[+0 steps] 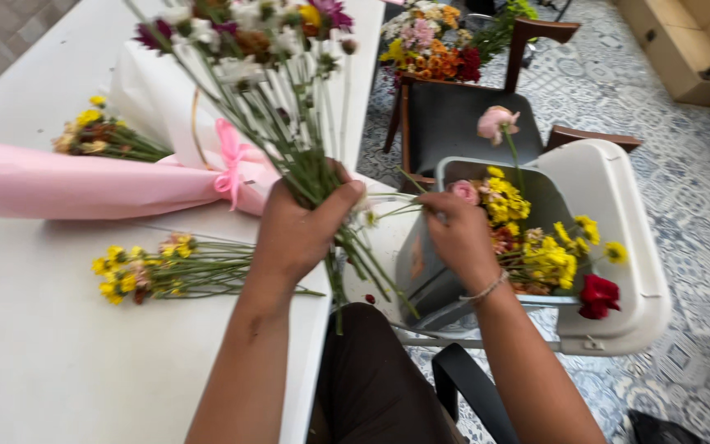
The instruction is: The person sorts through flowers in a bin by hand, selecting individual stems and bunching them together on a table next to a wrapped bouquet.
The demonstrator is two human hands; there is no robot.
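Head view: our left hand [297, 230] is clenched around the mixed bunch [265, 74], raised above the white table [34, 362]. Our right hand [458, 234] pinches one thin stem [392, 205] beside the grey bin [552, 197]. That stem could snap if tugged — the bunch may splay. On the table we count one pink-wrapped bouquet [84, 185] and one loose yellow spray [149, 271].

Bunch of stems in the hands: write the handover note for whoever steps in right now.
Left hand: shut around the bunch of mixed flowers, held up over the white table.
Right hand: at the bin of flowers, pinching a thin stem.
Done: pink-wrapped bouquet lies tied with a bow.
Left: small yellow bunch lies loose on the table; the held bunch is unwrapped.
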